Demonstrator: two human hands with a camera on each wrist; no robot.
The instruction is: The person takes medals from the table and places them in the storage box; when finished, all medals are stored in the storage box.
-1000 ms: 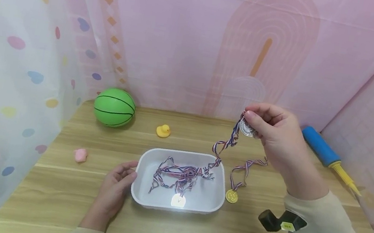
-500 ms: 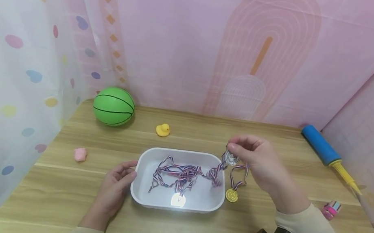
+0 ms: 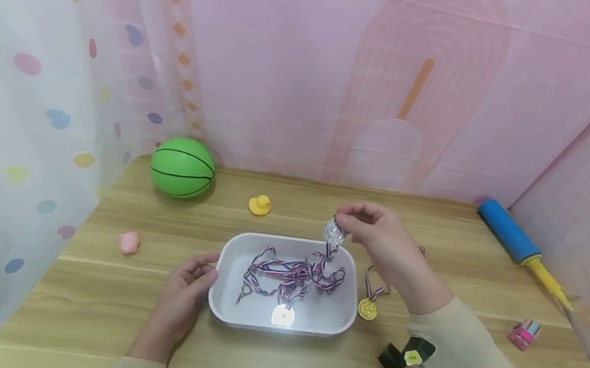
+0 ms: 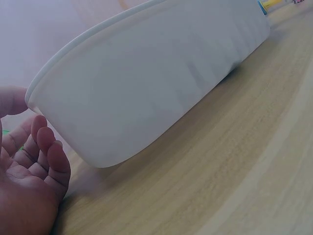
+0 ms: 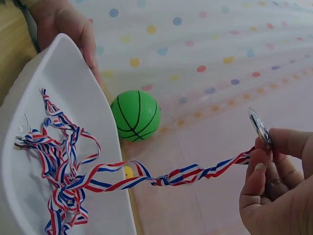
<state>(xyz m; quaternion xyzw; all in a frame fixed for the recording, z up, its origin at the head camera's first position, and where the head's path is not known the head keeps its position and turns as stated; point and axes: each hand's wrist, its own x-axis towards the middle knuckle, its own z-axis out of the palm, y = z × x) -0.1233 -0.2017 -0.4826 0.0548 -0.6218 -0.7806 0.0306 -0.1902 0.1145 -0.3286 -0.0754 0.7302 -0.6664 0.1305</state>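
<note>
I pinch a silver medal (image 3: 334,232) in my right hand (image 3: 382,238) above the white tray (image 3: 329,312), well in from the back edge of the table (image 3: 87,305), my relaxed left hand (image 3: 179,298) touching the tray's side.

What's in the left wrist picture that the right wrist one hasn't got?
Only the left wrist view shows a bit of blue-and-yellow pump at its top right. Only the right wrist view shows striped ribbons, a sliver of yellow duck, and the right hand pinching a silver medal. Both show the white tray, the left hand and the wooden table.
</note>
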